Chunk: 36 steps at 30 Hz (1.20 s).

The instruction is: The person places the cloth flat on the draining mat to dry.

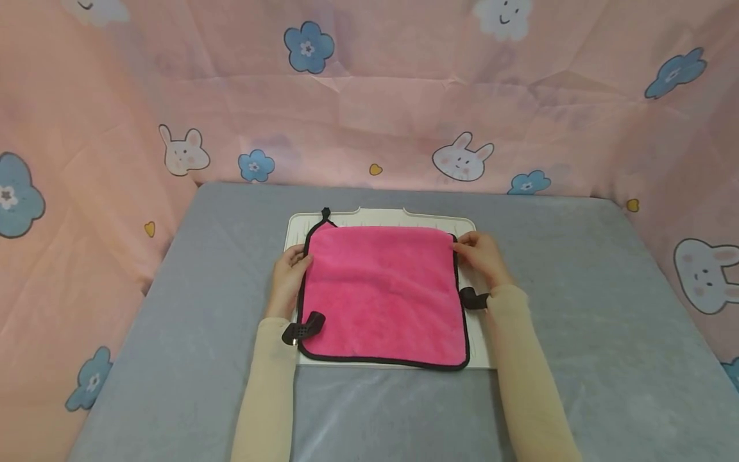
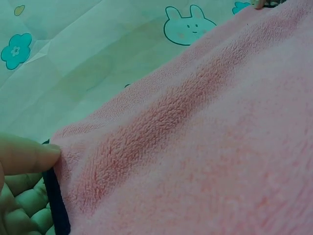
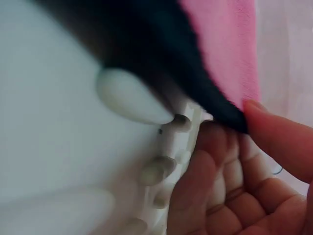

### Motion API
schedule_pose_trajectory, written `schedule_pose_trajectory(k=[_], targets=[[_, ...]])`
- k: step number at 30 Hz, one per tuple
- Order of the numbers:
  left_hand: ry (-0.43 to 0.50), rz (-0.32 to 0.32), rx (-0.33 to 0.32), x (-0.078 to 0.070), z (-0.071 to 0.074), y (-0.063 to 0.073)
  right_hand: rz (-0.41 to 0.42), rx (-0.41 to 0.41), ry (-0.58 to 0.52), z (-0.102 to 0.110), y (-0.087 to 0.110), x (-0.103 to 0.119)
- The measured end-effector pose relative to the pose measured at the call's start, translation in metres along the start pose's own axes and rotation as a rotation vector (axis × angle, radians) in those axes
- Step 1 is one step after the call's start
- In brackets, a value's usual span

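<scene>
A pink plush cloth (image 1: pixel 381 301) with black edging is spread flat above a white rack (image 1: pixel 389 217), covering most of it. My left hand (image 1: pixel 285 277) pinches the cloth's left edge between thumb and fingers, below the corner with a small black loop (image 1: pixel 326 213). At the far right corner, my right hand (image 1: pixel 484 258) pinches the black trim. The right wrist view shows the thumb (image 3: pixel 276 137) on the cloth's pink side, the other fingers curled behind. A soft fold (image 2: pixel 142 132) runs across the cloth between the hands.
White rounded pegs (image 3: pixel 159 171) stand up from the rack beneath the cloth. The rack lies on a grey cloth-covered table (image 1: pixel 577 333). A pink curtain (image 1: pixel 369 109) printed with rabbits and flowers encloses the back and sides. A black wrist mount (image 1: pixel 304 328) overlaps the cloth's lower left.
</scene>
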<state>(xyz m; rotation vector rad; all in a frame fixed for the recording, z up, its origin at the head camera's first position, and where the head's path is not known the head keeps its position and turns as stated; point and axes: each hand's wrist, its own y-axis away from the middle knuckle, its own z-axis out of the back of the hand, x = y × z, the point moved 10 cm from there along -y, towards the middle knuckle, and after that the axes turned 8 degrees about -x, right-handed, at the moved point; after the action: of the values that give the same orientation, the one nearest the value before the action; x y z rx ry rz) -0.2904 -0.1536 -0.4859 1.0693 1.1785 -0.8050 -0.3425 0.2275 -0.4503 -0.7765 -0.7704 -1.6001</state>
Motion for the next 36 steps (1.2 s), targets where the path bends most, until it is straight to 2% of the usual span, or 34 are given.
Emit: schedule_pose_trajectory(k=[6, 11, 18, 20, 26, 33, 36], targets=[[-0.001, -0.015, 0.001, -0.001, -0.002, -0.001, -0.03, -0.039, -0.108, 0.008, -0.002, 0.002], [-0.012, -0.034, 0.003, -0.002, -0.004, -0.001, -0.035, -0.038, -0.129, 0.011, -0.004, 0.002], [-0.015, -0.033, 0.008, -0.002, -0.006, -0.001, -0.08, 0.109, -0.134, -0.001, -0.004, -0.006], [-0.012, -0.037, 0.007, -0.002, -0.006, 0.0, -0.078, 0.118, -0.127, -0.004, -0.006, -0.007], [-0.012, -0.037, -0.002, -0.003, -0.003, 0.0, -0.07, 0.042, -0.174, -0.008, -0.015, -0.004], [-0.038, -0.029, -0.014, -0.002, -0.001, -0.001, -0.012, -0.016, -0.11, -0.012, -0.02, 0.006], [-0.044, -0.028, -0.012, -0.001, -0.001, -0.001, -0.002, -0.03, -0.136, -0.012, -0.022, 0.004]])
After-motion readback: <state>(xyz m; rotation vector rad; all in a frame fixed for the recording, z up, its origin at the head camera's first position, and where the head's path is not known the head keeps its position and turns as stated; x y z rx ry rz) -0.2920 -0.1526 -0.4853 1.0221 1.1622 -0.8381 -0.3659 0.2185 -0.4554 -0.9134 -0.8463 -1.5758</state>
